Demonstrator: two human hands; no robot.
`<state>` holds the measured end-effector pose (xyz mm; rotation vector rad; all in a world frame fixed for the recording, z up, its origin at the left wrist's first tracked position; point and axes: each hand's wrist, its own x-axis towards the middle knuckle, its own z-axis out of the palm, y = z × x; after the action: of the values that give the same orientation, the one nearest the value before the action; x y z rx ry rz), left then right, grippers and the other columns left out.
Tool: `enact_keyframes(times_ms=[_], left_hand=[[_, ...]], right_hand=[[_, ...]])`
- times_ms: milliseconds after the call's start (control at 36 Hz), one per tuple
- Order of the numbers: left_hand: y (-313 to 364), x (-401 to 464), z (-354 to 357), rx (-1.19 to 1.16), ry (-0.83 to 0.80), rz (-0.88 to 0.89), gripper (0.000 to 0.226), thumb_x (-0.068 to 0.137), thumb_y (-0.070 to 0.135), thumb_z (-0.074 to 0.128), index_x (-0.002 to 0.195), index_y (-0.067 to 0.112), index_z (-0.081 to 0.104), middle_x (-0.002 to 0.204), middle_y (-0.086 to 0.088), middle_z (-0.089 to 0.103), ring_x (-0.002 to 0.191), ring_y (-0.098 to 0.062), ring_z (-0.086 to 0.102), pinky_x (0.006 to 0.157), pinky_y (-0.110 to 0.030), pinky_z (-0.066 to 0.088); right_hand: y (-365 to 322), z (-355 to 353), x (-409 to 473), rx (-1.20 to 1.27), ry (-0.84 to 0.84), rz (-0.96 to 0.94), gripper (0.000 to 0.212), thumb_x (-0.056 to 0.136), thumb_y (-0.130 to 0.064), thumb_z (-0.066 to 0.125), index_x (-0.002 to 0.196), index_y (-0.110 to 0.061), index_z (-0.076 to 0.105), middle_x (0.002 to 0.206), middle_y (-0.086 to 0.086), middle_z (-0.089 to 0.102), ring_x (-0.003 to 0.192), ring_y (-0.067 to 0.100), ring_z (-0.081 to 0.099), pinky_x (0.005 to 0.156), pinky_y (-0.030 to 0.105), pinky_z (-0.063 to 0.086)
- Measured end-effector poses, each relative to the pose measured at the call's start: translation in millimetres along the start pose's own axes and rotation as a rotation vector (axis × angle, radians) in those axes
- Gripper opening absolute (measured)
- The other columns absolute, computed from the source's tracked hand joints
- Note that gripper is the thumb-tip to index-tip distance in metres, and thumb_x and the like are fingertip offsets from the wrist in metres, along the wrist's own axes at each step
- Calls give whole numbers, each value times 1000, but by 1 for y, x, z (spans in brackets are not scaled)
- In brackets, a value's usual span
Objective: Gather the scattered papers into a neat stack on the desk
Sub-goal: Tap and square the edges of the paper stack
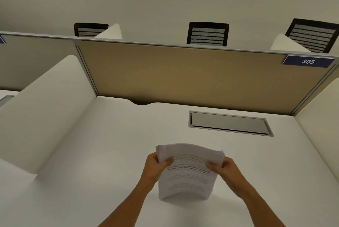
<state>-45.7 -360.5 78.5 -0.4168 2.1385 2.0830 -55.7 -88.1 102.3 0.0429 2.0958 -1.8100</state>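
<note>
white printed papers [189, 173], gathered into one bundle, are standing on their lower edge on the pale surface [102, 153], with the top of the bundle bowing away from the person. the left hand [156, 167] is gripping the bundle's left edge, thumb lying across the front sheet and fingers wrapping behind. the right hand [222, 167] is gripping the opposite edge in the same manner, so the bundle is sitting between the two hands. beyond the hands, a grey cable hatch [229, 123] is lying flush in the surface, slightly toward the right hand's side. farther beyond, a tan partition panel [183, 76] is carrying a blue plate reading 305 [308, 61].
</note>
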Motion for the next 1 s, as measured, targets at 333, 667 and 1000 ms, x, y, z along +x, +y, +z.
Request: enact_keyframes(times_ms=[333,667,1000], left_hand=[[2,2,6,38,-31,53,36,79,34,76,112,23,67,99,-3,75,90,-22,72,76,-39,62],[0,4,15,83,-26,74,26,82,42,69,104,30,71,93,3,77,87,-18,72,75,-35,62],[-9,-3,23,68,-39,106,18,90,30,67,104,42,67,96,13,75,91,-8,71,70,-21,58]], right_hand=[[14,11,1,39,106,-15,19,85,-28,77,101,-39,77,100,-3,79,90,13,75,70,27,62],[23,15,-2,77,127,-19,22,82,-41,70,103,-45,75,101,-9,79,90,8,74,67,20,60],[41,16,-4,74,130,7,19,90,-34,72,108,-40,74,109,-6,77,98,9,72,75,21,60]])
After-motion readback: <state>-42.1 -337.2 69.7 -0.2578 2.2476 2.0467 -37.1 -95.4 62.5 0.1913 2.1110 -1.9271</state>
